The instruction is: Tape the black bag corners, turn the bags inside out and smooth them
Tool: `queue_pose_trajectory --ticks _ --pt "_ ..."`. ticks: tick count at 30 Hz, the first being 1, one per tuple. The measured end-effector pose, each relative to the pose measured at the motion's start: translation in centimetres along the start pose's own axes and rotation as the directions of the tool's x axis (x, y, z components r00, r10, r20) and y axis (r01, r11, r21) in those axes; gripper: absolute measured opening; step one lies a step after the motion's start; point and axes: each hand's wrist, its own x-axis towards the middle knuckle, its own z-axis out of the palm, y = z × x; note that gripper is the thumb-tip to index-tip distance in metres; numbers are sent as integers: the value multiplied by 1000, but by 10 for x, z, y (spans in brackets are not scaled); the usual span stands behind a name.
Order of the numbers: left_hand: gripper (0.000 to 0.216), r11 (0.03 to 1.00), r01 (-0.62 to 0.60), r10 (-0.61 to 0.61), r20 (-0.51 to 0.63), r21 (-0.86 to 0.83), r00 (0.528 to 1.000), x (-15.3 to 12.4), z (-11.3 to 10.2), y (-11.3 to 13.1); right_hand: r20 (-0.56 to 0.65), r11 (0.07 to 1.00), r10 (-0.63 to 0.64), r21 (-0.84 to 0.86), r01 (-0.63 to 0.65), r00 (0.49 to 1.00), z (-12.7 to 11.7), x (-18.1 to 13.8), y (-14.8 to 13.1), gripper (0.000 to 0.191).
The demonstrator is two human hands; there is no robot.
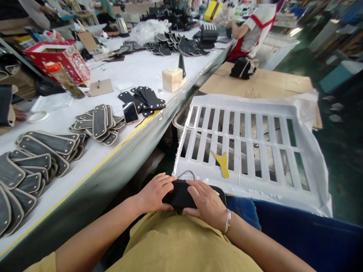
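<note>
Close to my body I hold a long black padded piece (180, 194) with rounded ends; its exact kind I cannot make out. My left hand (159, 192) grips its left end, thumb below and fingers over the top edge. Across its middle and right part lies my right hand (205, 202), fingers bent over it and thumb underneath. A thin grey cord (187, 173) loops up behind the piece. Just beyond stands a white slatted rack (238, 177), with a yellow cut piece (222, 163) and a small pale-edged strip (193, 116) on it.
Stacks of dark pieces with pale edging (47, 147) cover the left table (136, 143). A phone (130, 112), black cut pieces (146, 99), a cream block (171, 78) and a red box (62, 60) are there too. Another person (252, 30) sits farther back. A blue bin (306, 234) is at right.
</note>
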Motion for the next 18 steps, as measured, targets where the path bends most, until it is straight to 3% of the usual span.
queue_pose_trajectory --ticks 12,18 --pt "33 997 7 -4 -40 77 999 7 8 -1 17 999 34 35 -34 999 4 4 7 51" --pt "34 994 -8 7 7 110 1000 15 8 6 51 999 46 17 -47 998 -11 -19 25 52"
